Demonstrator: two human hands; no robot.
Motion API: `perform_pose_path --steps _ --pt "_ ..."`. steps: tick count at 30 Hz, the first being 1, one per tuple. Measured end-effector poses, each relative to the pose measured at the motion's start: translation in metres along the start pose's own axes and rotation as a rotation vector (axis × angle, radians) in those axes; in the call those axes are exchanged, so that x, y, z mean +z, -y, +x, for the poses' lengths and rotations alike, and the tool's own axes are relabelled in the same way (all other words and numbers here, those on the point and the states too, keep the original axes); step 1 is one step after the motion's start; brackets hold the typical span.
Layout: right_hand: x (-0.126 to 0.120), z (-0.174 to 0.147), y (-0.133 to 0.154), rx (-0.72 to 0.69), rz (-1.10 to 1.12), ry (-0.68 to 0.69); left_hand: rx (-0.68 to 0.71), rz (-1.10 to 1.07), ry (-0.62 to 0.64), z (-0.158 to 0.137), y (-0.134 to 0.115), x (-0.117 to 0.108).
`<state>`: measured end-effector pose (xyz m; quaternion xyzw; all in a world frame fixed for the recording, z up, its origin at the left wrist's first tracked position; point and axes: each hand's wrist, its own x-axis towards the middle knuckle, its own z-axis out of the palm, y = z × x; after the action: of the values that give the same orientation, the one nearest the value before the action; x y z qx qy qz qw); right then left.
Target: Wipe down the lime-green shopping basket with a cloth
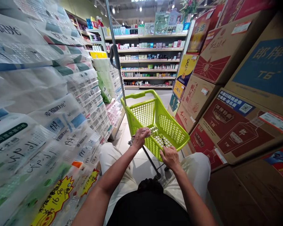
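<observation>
A lime-green plastic shopping basket (172,124) with perforated walls sits tilted in a wheeled cart frame (151,160) between my knees. At its left near side, my left hand (140,138) is closed on a small pale crumpled wipe (147,133), right by the rim. Whether it is cloth or paper is not clear. My right hand (170,157) grips the near rim, its fingers curled over the edge. A tall metal pole with a grey handle (114,56) rises from the basket's far left corner. Through the open top, the basket's slatted floor shows.
Stacked tissue packs (49,110) with handwritten prices rise close on the left. Printed cardboard boxes (240,119) wall the right side. Straight ahead, shelves (153,49) of small boxes and bottles stand beyond the tiled floor (124,135).
</observation>
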<state>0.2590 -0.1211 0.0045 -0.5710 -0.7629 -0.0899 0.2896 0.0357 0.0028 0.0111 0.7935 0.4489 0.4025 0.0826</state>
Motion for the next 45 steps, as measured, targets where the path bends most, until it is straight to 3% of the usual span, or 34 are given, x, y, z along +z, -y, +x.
perform_pose_path --steps 4,6,9,12,14,16,19,23,25,30,32,35,39,43,45 --pt "0.003 0.001 0.001 -0.005 -0.006 -0.017 -0.216 0.04 -0.153 0.024 0.019 -0.007" --pt "0.005 0.006 0.003 0.037 -0.028 -0.004 -0.192 0.008 -0.134 0.015 0.016 0.0" --pt "0.009 0.018 0.009 0.095 -0.078 0.035 -0.034 -0.022 -0.027 -0.009 0.01 0.007" --pt "0.013 0.029 0.012 0.113 -0.103 0.093 0.085 0.009 0.07 -0.009 0.017 -0.006" --pt "0.015 0.032 0.01 0.133 -0.104 0.123 0.068 0.033 0.054 0.007 0.027 -0.021" --pt "0.017 0.033 0.006 0.15 -0.102 0.138 -0.043 0.044 -0.065 0.025 0.038 -0.033" --pt "0.021 0.037 0.002 0.152 -0.116 0.138 -0.165 0.026 -0.19 0.037 0.043 -0.033" --pt "0.028 0.053 0.002 0.037 -0.098 0.115 -0.056 0.017 -0.081 0.026 0.043 -0.02" --pt "0.031 0.058 0.003 0.007 -0.074 0.125 -0.047 0.042 -0.046 0.03 0.049 -0.028" --pt "0.03 0.059 0.004 0.056 -0.079 0.202 -0.318 0.088 -0.136 0.083 0.071 -0.075" --pt "0.025 0.06 0.007 0.067 -0.087 0.265 -0.369 0.085 -0.189 0.096 0.074 -0.083" --pt "0.016 0.063 0.011 0.082 -0.098 0.346 -0.355 0.086 -0.215 0.09 0.071 -0.075" --pt "0.007 0.064 0.014 0.097 -0.101 0.39 -0.259 0.103 -0.148 0.078 0.068 -0.074" --pt "0.005 0.062 0.014 0.095 -0.106 0.398 -0.454 0.189 -0.297 0.097 0.079 -0.101" --pt "0.006 0.061 0.015 0.091 -0.111 0.394 -0.545 0.188 -0.323 0.098 0.082 -0.103"
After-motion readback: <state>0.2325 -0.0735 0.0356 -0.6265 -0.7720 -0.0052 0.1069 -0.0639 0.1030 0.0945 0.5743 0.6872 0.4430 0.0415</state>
